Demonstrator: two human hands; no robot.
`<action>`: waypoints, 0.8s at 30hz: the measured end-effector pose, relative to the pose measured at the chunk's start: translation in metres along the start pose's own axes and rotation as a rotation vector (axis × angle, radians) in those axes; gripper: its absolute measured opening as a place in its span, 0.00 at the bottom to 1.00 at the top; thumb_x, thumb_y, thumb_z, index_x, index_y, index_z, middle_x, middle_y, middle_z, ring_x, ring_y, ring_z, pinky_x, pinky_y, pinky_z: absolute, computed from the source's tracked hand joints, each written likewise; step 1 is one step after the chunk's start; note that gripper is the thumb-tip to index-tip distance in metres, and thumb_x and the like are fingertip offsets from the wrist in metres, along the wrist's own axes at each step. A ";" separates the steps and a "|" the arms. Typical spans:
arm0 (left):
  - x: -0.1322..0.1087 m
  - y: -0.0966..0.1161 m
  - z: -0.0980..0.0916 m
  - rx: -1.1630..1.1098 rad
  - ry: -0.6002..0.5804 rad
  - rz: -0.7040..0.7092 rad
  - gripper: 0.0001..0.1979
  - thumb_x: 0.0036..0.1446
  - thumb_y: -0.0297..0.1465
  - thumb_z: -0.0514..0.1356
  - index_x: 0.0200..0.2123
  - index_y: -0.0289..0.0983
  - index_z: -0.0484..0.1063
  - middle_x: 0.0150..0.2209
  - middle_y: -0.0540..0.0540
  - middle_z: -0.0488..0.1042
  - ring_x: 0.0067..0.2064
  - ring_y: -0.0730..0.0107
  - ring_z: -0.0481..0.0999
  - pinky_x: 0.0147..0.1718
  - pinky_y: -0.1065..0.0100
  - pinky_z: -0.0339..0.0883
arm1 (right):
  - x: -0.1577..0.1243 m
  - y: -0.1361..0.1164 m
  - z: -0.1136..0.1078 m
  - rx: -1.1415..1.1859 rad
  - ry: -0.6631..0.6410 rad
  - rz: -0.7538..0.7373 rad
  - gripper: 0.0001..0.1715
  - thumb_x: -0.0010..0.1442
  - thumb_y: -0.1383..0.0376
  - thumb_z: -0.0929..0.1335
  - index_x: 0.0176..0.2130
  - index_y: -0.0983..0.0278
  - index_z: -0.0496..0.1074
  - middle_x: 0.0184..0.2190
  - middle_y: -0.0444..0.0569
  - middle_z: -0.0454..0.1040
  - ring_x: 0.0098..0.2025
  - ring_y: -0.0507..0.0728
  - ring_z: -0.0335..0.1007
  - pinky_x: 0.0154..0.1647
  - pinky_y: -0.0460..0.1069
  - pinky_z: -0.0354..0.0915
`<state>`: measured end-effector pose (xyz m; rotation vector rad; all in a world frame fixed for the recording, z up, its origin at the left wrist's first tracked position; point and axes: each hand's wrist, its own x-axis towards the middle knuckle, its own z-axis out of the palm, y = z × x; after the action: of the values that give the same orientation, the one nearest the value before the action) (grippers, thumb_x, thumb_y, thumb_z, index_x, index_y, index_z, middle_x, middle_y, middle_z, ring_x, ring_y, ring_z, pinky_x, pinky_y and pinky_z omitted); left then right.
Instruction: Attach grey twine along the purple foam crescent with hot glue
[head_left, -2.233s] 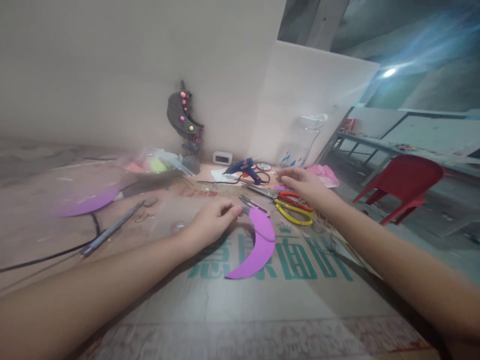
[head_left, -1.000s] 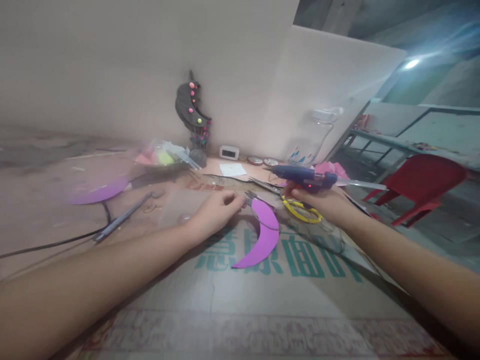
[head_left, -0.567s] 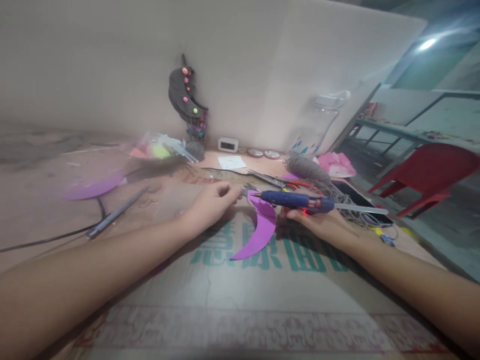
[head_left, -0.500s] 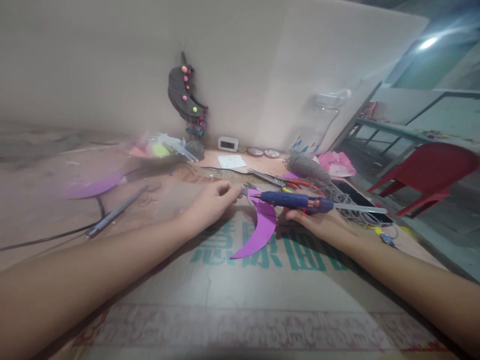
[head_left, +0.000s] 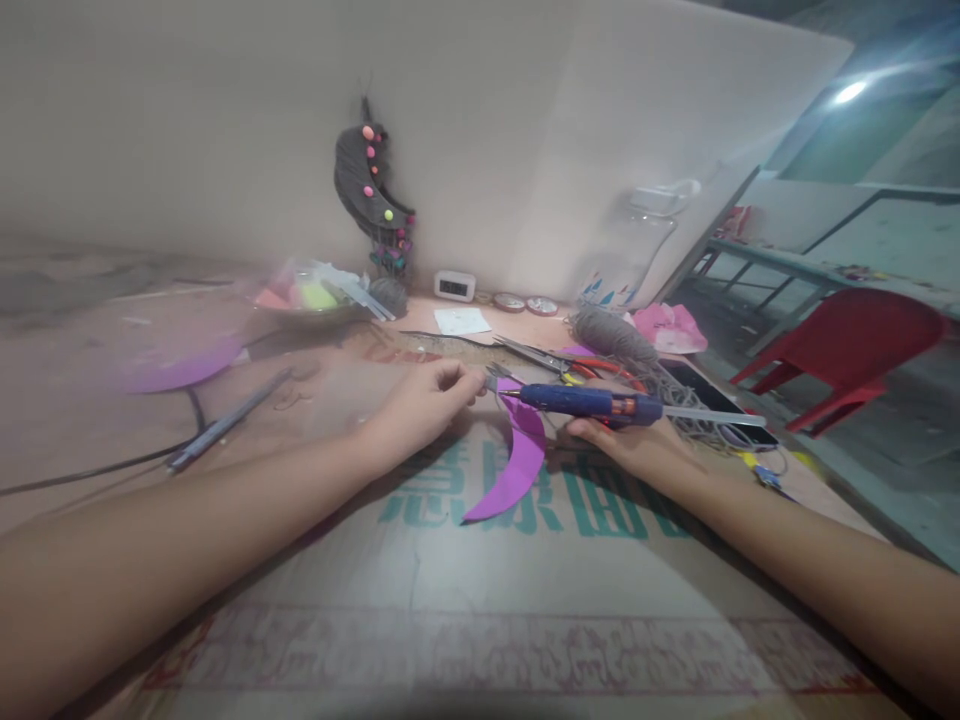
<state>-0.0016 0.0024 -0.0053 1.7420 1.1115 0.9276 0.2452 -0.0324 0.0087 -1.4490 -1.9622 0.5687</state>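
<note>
A purple foam crescent (head_left: 517,460) lies on printed cardboard (head_left: 465,580) at the middle of the table. My left hand (head_left: 424,405) is closed in a pinch at the crescent's upper tip, holding it down. My right hand (head_left: 626,440) grips a blue glue gun (head_left: 589,403), held level with its nozzle pointing left at that same tip, close to my left fingers. A clear glue stick juts out of the gun's back toward the right.
Scissors with red and yellow handles (head_left: 592,368) and a grey yarn ball (head_left: 611,335) lie behind the gun. A dark phone (head_left: 712,400), pink cloth (head_left: 671,328), a small clock (head_left: 454,286), a bowl of foam scraps (head_left: 311,300), a decorated grey crescent (head_left: 367,195), a purple disc (head_left: 176,368) and a black cable (head_left: 112,465) surround the work spot.
My right hand picked the glue gun up from the back of the table, swung it forward and lowered its nozzle to the crescent's tip. My left hand stayed pinched on the crescent.
</note>
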 end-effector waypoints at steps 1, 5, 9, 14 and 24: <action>0.000 0.000 0.000 0.000 -0.003 0.000 0.17 0.58 0.45 0.53 0.28 0.37 0.67 0.21 0.53 0.65 0.21 0.74 0.64 0.19 0.73 0.55 | 0.000 -0.001 0.000 0.003 -0.002 0.002 0.14 0.51 0.51 0.69 0.31 0.57 0.71 0.29 0.49 0.75 0.33 0.63 0.73 0.34 0.56 0.71; -0.001 0.002 0.000 0.006 -0.011 0.012 0.16 0.57 0.44 0.53 0.27 0.37 0.66 0.21 0.52 0.65 0.22 0.74 0.65 0.19 0.73 0.55 | 0.000 0.000 0.000 -0.004 -0.007 -0.002 0.13 0.51 0.51 0.69 0.32 0.58 0.72 0.27 0.49 0.75 0.31 0.62 0.73 0.31 0.56 0.70; -0.001 0.003 0.000 0.014 -0.006 0.011 0.16 0.57 0.44 0.53 0.27 0.37 0.67 0.22 0.52 0.66 0.23 0.74 0.65 0.20 0.73 0.56 | -0.001 0.001 0.001 -0.010 -0.007 0.004 0.13 0.52 0.51 0.69 0.31 0.57 0.72 0.26 0.48 0.74 0.31 0.62 0.73 0.31 0.56 0.70; -0.001 0.004 0.001 0.028 0.004 0.027 0.16 0.58 0.43 0.53 0.27 0.37 0.67 0.22 0.52 0.66 0.23 0.74 0.64 0.21 0.73 0.56 | -0.001 0.000 0.002 0.018 -0.017 0.052 0.13 0.51 0.51 0.69 0.30 0.57 0.71 0.28 0.49 0.75 0.33 0.63 0.73 0.33 0.57 0.71; -0.001 0.004 0.000 0.047 0.006 0.039 0.17 0.58 0.43 0.53 0.26 0.37 0.66 0.22 0.52 0.67 0.23 0.74 0.65 0.22 0.72 0.56 | -0.001 0.002 0.002 -0.011 0.019 0.025 0.12 0.51 0.53 0.70 0.29 0.58 0.70 0.27 0.47 0.75 0.31 0.61 0.73 0.29 0.55 0.69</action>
<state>-0.0010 0.0006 -0.0020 1.8063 1.1149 0.9383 0.2457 -0.0324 0.0056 -1.4829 -1.9376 0.5541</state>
